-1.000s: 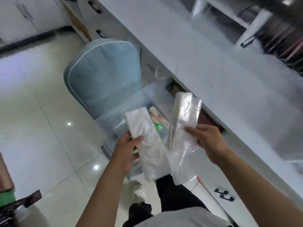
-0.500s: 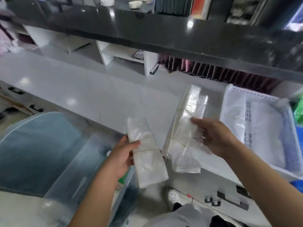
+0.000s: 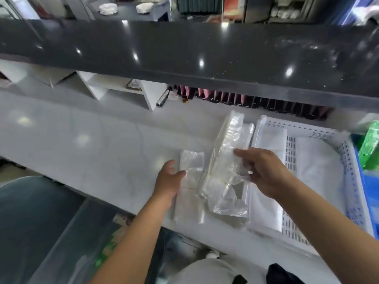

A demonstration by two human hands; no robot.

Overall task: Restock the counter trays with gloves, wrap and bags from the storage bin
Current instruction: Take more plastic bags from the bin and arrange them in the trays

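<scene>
My left hand [image 3: 169,179] grips the left edge of a flat white-clear packet of bags [image 3: 191,193], which rests low on the white counter [image 3: 92,152]. A taller bundle of clear plastic bags [image 3: 227,158] is pinched in my right hand [image 3: 266,175], tilted upright just right of the first packet and overlapping it. Immediately right stands a white perforated tray [image 3: 295,127] holding flat stacks of clear plastic. The clear storage bin [image 3: 67,242] sits below the counter edge at lower left, with colourful packs inside.
A dark glossy ledge [image 3: 184,54] overhangs the back of the counter. Pink and black folders [image 3: 246,99] line up beneath it, next to white cubbies [image 3: 123,93]. A blue tray [image 3: 369,191] and a green pack [image 3: 371,146] sit at far right. A blue chair [image 3: 30,212] stands lower left.
Both hands have carried the two packets up from the storage bin and over the counter. The left packet now lies down on the counter beside the white tray.
</scene>
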